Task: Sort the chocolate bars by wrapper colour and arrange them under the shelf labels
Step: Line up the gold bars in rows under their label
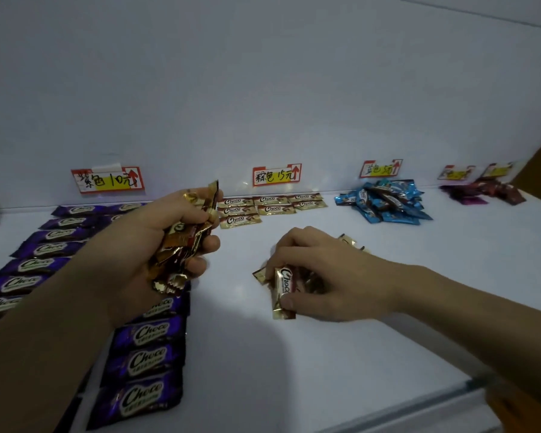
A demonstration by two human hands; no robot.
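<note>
Nearest us, the shelf (294, 370) lies open from its front edge to mid-depth at right, while purple bars (144, 360) fill the left. The fingers of our right hand (319, 270) pinch one gold bar (282, 292) resting on the shelf. Those of our left hand (156, 232) curl round a gold bundle (181, 245). Beyond lie gold rows (269, 207), a blue heap (388, 201) and wall labels (277, 175).

The purple bars (144, 335) carry white "Choco" panels; the gold-and-brown bars (272, 209) shine metallic; the blue bars (397, 214) are bright. White shelf (325, 354); labels (107, 180) white, red-edged, yellow-streaked, with black handwriting and red arrows.
</note>
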